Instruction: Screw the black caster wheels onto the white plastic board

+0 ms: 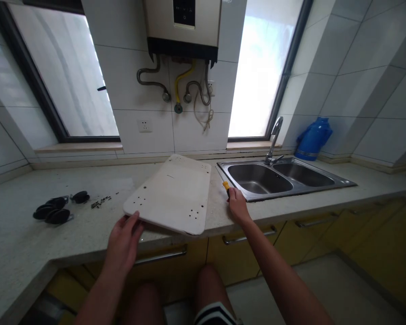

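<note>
One white panel (172,194) and one screwdriver (226,186) held at a kitchen counter (81,237)

The white panel is found at the middle of the counter, left of the sink (341,182), with its near edge close to the counter's front. Its corners are rounded. Clusters of small dark holes are noted near the two front corners and the far right corner, and a short, thin dark line is seen on the upper face.

The near left corner is pinched by the left hand (123,241); the thumb is laid on top and the other fingers are partly hidden beneath. That corner appears to be raised, with shadow visible below it.

The yellow-and-black handle of the screwdriver is enclosed by the curled fingers of the right hand (237,204), between the panel and the sink. The shaft is pointed away from the person; whether its tip is touching the counter cannot be told.

Left of the panel, small dark screws (100,202) are scattered on the counter. Beside them, dark wheel-like pieces (57,217) are grouped, with one set slightly apart. A blue container (313,140) is placed in the corner beyond the sink.
</note>
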Tool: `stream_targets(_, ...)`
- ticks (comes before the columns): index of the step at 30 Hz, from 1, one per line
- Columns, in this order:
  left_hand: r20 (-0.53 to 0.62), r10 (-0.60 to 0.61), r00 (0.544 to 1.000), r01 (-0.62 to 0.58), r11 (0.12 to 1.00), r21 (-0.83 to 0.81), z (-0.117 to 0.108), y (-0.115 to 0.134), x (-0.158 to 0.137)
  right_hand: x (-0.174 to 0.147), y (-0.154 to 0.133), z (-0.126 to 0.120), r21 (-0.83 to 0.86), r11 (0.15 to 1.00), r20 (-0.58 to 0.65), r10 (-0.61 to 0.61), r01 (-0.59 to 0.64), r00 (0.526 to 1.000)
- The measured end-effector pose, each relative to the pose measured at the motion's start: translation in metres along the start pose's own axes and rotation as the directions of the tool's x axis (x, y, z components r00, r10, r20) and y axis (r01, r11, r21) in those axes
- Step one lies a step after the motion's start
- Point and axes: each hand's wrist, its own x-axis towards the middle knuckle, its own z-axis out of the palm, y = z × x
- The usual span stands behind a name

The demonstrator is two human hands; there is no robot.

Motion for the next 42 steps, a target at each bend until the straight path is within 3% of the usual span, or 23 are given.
stream_targets(6, 0.100, -0.183, 0.978, 0.200, 0.961, -0.192, 0.046, -0.031, -0.021, -0.002, -0.002, 0.000, -0.031, 0.998, 0.003, 0.049, -0.049, 0.999)
stream_targets(13, 0.013, -0.173, 0.985, 0.170, 0.952, -0.254, 0.072, -0.032, -0.018, -0.002, -0.004, 0.000, -0.019, 0.998, 0.003, 0.062, -0.062, 0.998)
stream_targets(21, 0.063, -0.095, 0.993, 0.106, 0.974, -0.199, 0.084, -0.007, -0.013, -0.003, -0.005, -0.001, 0.011, 0.997, -0.008, 0.079, -0.079, 0.997)
stream_targets(28, 0.080, -0.054, 0.995, 0.061, 0.995, -0.082, 0.088, 0.029, 0.014, -0.003, -0.006, -0.001, 0.046, 0.995, -0.017, 0.093, -0.092, 0.996)
stream_targets(34, 0.125, 0.089, 0.988, -0.091, 0.996, 0.007, 0.082, 0.064, 0.027, -0.003, -0.005, -0.001, 0.069, 0.993, -0.026, 0.096, -0.094, 0.995)
stream_targets(42, 0.234, 0.223, 0.946, -0.254, 0.961, 0.113, 0.075, 0.091, 0.024, -0.003, -0.005, -0.002, 0.101, 0.988, -0.023, 0.117, -0.114, 0.993)
